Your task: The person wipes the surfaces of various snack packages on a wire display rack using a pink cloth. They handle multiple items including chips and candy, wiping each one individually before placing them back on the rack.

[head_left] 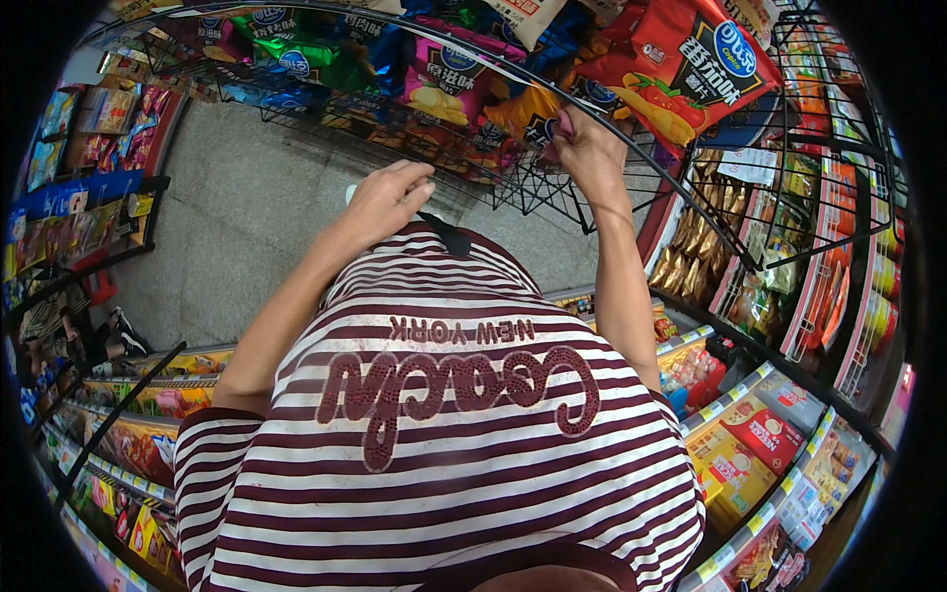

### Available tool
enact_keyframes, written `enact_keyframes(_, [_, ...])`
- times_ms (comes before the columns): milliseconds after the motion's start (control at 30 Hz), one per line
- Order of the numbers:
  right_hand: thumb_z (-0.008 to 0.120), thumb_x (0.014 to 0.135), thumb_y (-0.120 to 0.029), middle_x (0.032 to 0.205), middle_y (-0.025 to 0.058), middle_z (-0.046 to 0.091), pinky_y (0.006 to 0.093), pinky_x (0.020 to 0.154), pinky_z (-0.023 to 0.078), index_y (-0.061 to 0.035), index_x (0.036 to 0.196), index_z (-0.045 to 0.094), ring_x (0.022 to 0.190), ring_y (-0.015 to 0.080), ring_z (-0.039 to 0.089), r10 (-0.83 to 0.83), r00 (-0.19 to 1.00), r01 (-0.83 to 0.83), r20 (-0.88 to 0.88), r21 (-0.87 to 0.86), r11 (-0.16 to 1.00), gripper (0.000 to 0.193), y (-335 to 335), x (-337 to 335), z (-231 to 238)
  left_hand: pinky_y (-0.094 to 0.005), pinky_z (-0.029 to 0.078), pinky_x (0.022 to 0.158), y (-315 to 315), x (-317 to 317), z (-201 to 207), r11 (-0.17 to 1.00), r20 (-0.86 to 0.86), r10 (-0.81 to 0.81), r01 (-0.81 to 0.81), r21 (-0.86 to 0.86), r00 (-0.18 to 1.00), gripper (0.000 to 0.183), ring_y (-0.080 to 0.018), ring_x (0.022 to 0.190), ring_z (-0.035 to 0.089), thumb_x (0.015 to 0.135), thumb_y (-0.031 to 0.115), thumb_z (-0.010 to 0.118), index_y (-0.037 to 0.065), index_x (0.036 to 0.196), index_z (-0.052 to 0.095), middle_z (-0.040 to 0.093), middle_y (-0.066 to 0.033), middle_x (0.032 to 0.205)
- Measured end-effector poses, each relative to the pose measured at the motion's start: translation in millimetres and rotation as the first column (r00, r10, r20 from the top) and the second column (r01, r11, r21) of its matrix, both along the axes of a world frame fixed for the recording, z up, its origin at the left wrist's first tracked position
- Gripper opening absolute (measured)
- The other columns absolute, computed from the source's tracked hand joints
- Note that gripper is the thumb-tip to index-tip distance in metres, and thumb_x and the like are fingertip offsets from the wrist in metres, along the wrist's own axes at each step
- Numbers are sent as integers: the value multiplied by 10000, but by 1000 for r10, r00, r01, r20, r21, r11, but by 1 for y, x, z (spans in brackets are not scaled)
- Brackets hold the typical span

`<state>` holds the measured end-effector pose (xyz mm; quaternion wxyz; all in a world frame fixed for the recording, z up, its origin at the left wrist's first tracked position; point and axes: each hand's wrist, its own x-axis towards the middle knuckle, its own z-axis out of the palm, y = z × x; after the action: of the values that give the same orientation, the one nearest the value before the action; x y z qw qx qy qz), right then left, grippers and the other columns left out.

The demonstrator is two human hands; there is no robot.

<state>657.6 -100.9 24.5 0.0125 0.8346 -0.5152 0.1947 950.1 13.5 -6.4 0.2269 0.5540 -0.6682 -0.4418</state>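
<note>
Head view: hands apart. Right hand, 1 o'clock, fingers closed on a small pink-purple item, mostly hidden, at the edge of a black wire rack. Left hand, between 10 and 11 o'clock, loosely bent near the front of a striped shirt; cannot tell whether it grips anything. Grey floor at 10 o'clock, speckled; store aisle, shelving around most of the rim. Rack spans 11 to 2 o'clock, filled with bags: green bag at 11, magenta bag at 12, large red bag between 1 and 2, beyond the right hand. Farther out: shelf with gold packets, 2 o'clock; yellow cartons on shelving, 4 o'clock; left-hand shelves with mixed packets, 10 o'clock.
</note>
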Motion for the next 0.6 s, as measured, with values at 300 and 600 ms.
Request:
enact_keyframes(300, [828,655,-96,801,61,584,403,755,418,-95,848,633,754,284,577,414,890,-406,191,-82,910,274,44,49,47,-513,303,1133,-17,18,-2,926,295,35,81,-370,955,987,-399,1394,365,786,548,772,-11,1484,354,371,-218,1512])
enact_keyframes(600, [828,625,-90,833,94,566,410,769,432,-60,902,606,815,293,588,495,802,-502,335,-72,862,356,58,152,68,-443,350,1165,-22,107,44,954,131,-48,85,-288,990,1230,-387,1398,407,611,507,901,78,1556,239,382,-215,1531])
